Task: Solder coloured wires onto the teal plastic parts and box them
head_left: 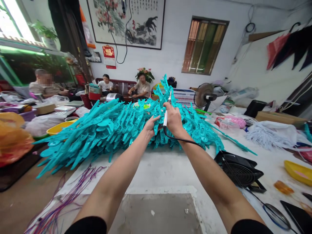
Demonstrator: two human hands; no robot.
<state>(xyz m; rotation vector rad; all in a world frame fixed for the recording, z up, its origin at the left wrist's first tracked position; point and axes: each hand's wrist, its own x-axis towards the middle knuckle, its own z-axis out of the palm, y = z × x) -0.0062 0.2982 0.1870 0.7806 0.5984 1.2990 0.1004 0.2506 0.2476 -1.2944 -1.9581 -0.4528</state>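
Observation:
A long heap of turquoise plastic pieces (117, 125) lies across the table in front of me. My right hand (174, 118) is closed around a soldering iron (165, 119) with a white handle; its metal tip points up and its black cable runs back over my right forearm. At the middle of the heap, my left hand (150, 126) grips a turquoise plastic piece, thumb stretched along it and the other fingers partly hidden. Just beyond my hands, turquoise pieces stick up above the rest.
A black fan-like unit (240, 170) stands right of my forearm, near a yellow tray (298, 172). Purple and red wires (73, 195) hang over the table's left edge. White strands (270, 135) lie at the right. Several people sit in the background.

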